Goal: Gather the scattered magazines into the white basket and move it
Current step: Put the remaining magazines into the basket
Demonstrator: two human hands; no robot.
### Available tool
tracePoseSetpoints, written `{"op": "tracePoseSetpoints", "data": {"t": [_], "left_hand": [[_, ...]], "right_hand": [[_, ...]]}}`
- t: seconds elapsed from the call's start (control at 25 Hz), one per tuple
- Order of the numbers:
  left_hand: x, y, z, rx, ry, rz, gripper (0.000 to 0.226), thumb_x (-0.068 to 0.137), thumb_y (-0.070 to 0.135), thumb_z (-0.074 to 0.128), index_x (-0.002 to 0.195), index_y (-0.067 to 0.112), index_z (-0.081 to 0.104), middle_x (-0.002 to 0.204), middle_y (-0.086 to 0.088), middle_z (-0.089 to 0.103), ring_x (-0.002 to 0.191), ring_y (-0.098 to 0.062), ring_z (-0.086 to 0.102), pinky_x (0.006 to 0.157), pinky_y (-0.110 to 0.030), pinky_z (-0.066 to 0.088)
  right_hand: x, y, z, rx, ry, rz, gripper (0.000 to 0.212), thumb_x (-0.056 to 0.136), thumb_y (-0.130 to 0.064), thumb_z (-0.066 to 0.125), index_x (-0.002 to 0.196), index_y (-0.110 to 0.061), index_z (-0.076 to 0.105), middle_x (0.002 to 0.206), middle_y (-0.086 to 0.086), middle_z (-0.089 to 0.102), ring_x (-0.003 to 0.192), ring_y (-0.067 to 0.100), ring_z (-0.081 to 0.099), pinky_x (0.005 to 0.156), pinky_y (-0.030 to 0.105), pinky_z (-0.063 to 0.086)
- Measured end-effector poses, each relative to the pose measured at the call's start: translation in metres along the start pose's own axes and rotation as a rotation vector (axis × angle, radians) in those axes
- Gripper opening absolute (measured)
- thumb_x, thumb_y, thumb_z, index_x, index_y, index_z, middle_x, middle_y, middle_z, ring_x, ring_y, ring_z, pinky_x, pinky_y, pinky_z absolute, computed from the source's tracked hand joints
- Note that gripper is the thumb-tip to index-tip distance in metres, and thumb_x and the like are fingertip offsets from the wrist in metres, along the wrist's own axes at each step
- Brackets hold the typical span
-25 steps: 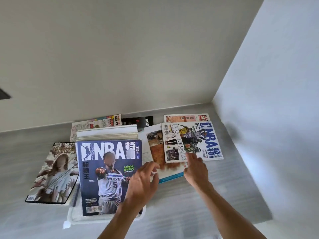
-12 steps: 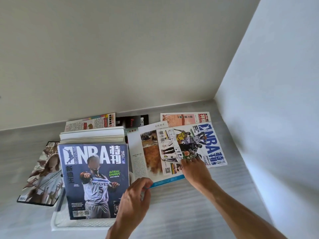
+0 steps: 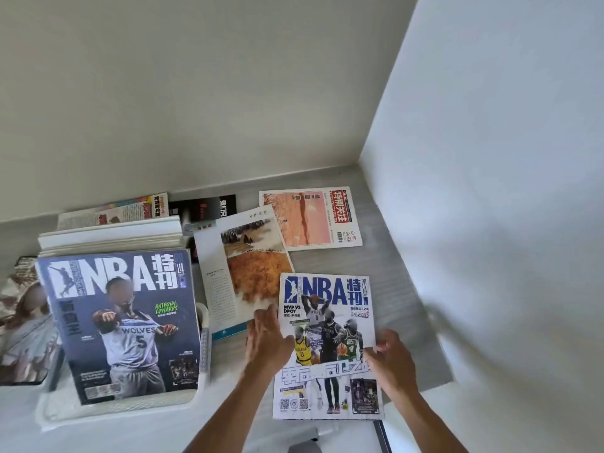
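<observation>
A white NBA magazine (image 3: 327, 328) is held upright-facing above the grey table, near its front edge. My left hand (image 3: 266, 338) grips its left edge and my right hand (image 3: 390, 361) grips its right edge. The white basket (image 3: 202, 348) stands at the left, stacked with magazines, a dark blue NBA magazine (image 3: 124, 322) on top. An open magazine with a landscape picture (image 3: 242, 263) lies between the basket and the held one. A pink-covered magazine (image 3: 310, 217) lies flat near the back corner.
More magazines lie behind the basket: a colourful one (image 3: 121, 209) and a black one (image 3: 204, 206). Another magazine with a figure on its cover (image 3: 23, 325) lies left of the basket. Walls close the table at the back and on the right.
My right hand pulled the white NBA magazine off the open one and turned it towards me. My left hand left the basket side and took its left edge.
</observation>
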State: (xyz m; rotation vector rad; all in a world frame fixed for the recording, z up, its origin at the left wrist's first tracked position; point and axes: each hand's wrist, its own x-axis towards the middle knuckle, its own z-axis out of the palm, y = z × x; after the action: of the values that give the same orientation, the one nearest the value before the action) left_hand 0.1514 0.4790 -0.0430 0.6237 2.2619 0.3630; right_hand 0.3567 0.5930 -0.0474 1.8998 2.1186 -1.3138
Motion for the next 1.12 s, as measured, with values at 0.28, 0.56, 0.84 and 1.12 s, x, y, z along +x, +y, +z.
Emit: {"op": "tracePoseSetpoints", "data": {"t": [0.28, 0.56, 0.84, 1.12], "left_hand": [[-0.011, 0.006, 0.005, -0.757, -0.210, -0.216, 0.039, 0.096, 0.017, 0.052, 0.134, 0.024, 0.046, 0.123, 0.001, 0.050, 0.099, -0.016, 0.053, 0.089, -0.029, 0.048], [-0.084, -0.016, -0.091, -0.755, -0.032, 0.462, 0.017, 0.092, 0.012, 0.057, 0.091, 0.024, 0.068, 0.084, -0.001, 0.071, 0.069, -0.027, 0.058, 0.063, -0.035, 0.052], [-0.121, -0.122, -0.258, -1.075, 0.364, 0.571, 0.031, 0.086, 0.007, 0.064, 0.117, 0.007, 0.064, 0.114, -0.015, 0.071, 0.100, -0.031, 0.068, 0.084, -0.042, 0.058], [-0.075, -0.202, -0.282, -0.667, 0.606, 0.328, 0.041, 0.086, -0.005, 0.063, 0.090, 0.036, 0.067, 0.077, 0.018, 0.074, 0.066, -0.001, 0.066, 0.061, -0.027, 0.055]], "right_hand": [[0.011, 0.000, -0.004, -0.060, -0.084, 0.086, 0.034, 0.073, -0.029, 0.074, 0.098, -0.025, 0.050, 0.091, -0.007, 0.064, 0.079, 0.011, 0.064, 0.063, 0.028, 0.047], [0.003, -0.069, -0.020, 0.267, -0.314, -0.119, 0.027, 0.075, -0.010, 0.079, 0.078, -0.036, 0.074, 0.066, -0.013, 0.074, 0.056, 0.001, 0.066, 0.058, 0.024, 0.043], [-0.065, -0.244, 0.011, 0.466, -0.464, -0.655, 0.023, 0.083, -0.043, 0.071, 0.104, -0.034, 0.073, 0.070, 0.011, 0.068, 0.052, 0.018, 0.052, 0.045, 0.025, 0.046], [-0.111, -0.280, 0.113, 0.247, -0.366, -0.545, 0.010, 0.094, -0.011, 0.061, 0.101, -0.008, 0.068, 0.080, 0.007, 0.069, 0.058, 0.018, 0.065, 0.064, 0.048, 0.061]]}}
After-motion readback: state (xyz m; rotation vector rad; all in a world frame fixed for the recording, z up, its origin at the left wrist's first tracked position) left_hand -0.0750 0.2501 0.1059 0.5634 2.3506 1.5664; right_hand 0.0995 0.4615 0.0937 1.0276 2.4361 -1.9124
